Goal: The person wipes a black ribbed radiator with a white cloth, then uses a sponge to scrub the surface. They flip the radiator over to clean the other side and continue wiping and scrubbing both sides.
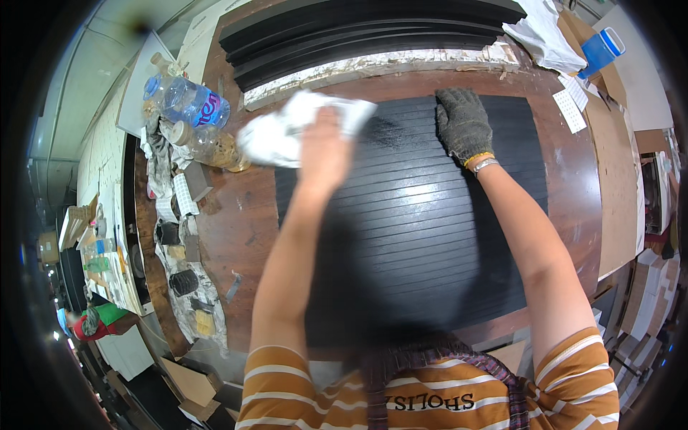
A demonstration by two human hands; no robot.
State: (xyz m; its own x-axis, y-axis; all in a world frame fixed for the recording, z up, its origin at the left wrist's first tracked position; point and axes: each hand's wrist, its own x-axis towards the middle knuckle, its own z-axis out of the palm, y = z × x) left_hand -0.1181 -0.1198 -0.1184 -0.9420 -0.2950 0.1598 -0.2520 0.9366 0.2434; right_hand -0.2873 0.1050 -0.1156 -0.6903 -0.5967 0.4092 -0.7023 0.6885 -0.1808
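A wide black panel with narrow parallel grooves (416, 236) lies flat on the brown table (222, 229) in front of me. My left hand (327, 147), bare and a little blurred, presses a white cloth (276, 132) at the panel's far left corner; part of the cloth hangs past the edge. Just right of the cloth the panel carries a dark, wet-looking patch. My right hand (464, 125), in a dark grey knitted glove with a yellow cuff, rests flat near the panel's far edge, its fingers stretched out and holding nothing.
Stacked black boards (373, 36) lie along the table's far side. At the left stand a large clear bottle (186, 100) and a bottle of yellowish liquid (211, 147). Sanding blocks and rags (188, 279) line the left edge. A blue jug (600, 51) stands far right.
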